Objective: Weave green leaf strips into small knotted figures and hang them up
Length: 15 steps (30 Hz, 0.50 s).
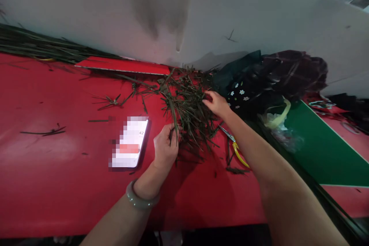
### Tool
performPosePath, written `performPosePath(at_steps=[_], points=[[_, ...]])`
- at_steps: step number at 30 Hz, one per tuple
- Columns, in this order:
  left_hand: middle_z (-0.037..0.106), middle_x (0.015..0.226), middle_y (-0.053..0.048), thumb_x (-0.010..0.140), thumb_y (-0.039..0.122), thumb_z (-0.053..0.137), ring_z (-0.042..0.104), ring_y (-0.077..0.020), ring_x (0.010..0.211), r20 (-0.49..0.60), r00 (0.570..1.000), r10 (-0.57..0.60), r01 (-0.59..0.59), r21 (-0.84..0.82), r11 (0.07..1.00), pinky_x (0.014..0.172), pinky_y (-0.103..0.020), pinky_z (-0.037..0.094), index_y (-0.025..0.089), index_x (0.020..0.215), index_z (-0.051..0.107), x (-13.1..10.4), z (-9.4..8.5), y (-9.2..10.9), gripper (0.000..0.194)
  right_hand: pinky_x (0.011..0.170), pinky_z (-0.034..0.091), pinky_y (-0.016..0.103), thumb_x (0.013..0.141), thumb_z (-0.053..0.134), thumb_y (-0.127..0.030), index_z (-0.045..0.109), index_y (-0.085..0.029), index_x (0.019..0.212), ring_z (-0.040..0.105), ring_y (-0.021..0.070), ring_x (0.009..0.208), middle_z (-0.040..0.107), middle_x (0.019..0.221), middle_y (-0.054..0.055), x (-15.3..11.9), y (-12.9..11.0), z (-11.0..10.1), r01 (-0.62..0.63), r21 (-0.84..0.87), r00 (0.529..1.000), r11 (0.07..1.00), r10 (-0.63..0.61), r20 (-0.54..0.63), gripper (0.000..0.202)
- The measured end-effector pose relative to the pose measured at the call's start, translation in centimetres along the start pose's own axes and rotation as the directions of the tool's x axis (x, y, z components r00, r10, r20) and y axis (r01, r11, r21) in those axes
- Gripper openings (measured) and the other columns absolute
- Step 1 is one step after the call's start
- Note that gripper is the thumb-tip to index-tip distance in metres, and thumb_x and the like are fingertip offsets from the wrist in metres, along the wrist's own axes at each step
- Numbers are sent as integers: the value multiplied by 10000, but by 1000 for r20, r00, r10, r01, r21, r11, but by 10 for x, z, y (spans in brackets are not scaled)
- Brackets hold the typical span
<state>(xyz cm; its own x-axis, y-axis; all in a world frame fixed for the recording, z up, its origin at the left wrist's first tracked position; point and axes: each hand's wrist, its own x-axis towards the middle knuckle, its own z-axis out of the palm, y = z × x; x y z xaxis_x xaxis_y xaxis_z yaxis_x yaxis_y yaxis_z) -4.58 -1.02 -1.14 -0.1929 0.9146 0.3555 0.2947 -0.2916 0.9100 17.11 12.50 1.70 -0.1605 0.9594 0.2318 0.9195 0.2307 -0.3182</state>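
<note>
A tangled heap of dark green, cut plant stems [188,107] lies on the red table between my two hands. My left hand [166,144] is closed at the heap's near left side, its fingers curled around some stems. On the right side, my right hand [216,104] grips the edge of the same heap with bent fingers; its fingertips are partly hidden among the stems. Scissors [240,155] with yellow handles lie under my right forearm, blades toward the heap. A lit phone [131,142] rests left of my left hand.
Long green stems [43,44] lie along the wall at the back left, near a red board [123,65]. Dark bags [276,71], a plastic bag [281,121] and a green board [331,150] occupy the right. Loose stem scraps [113,101] dot the red table [72,184].
</note>
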Motion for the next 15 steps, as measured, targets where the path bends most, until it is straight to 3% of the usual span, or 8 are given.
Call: performPosePath(at_steps=[3, 6, 9, 12, 15], points=[[603, 594, 17, 807, 208, 476, 559, -73, 536, -9, 1000, 13, -13, 18, 1000, 522, -165, 429, 152, 851, 581, 0, 0, 1, 127, 867, 451, 314, 776, 520, -321, 576, -167, 1076, 598, 169, 949, 644, 1049, 53, 13, 11, 10, -44, 156, 987, 987, 19, 157, 341], [611, 602, 13, 803, 210, 477, 561, -76, 539, -6, 1000, 13, -13, 18, 1000, 519, -168, 432, 150, 854, 579, 0, 1, 2, 129, 854, 451, 296, 803, 464, -294, 584, -178, 1058, 599, 149, 923, 650, 1030, 35, 26, 16, 17, -50, 203, 995, 978, 31, 95, 305], [611, 598, 17, 802, 192, 473, 554, -70, 520, 11, 1000, -10, 10, 22, 1000, 509, -164, 430, 156, 851, 584, -1, 1, 2, 127, 917, 410, 304, 806, 411, -235, 583, -134, 1066, 559, 171, 1011, 618, 1091, 81, 47, 22, 20, -143, 63, 985, 988, 149, -93, 327], [608, 596, 23, 805, 187, 473, 550, -64, 515, 15, 1000, -9, 8, 42, 999, 513, -162, 433, 163, 839, 590, -1, 1, 3, 124, 939, 392, 314, 797, 356, -172, 491, -94, 1185, 500, 185, 1105, 542, 1198, 132, 73, 32, 20, -304, -58, 934, 951, 286, -214, 419], [587, 571, 29, 802, 190, 484, 524, -59, 497, 15, 999, 29, -30, 58, 998, 498, -158, 426, 158, 825, 597, -1, 0, 5, 119, 858, 438, 394, 770, 415, -195, 518, -130, 1168, 549, 247, 1038, 573, 1140, 153, 100, 36, 18, -395, -240, 919, 887, 380, -108, 416]])
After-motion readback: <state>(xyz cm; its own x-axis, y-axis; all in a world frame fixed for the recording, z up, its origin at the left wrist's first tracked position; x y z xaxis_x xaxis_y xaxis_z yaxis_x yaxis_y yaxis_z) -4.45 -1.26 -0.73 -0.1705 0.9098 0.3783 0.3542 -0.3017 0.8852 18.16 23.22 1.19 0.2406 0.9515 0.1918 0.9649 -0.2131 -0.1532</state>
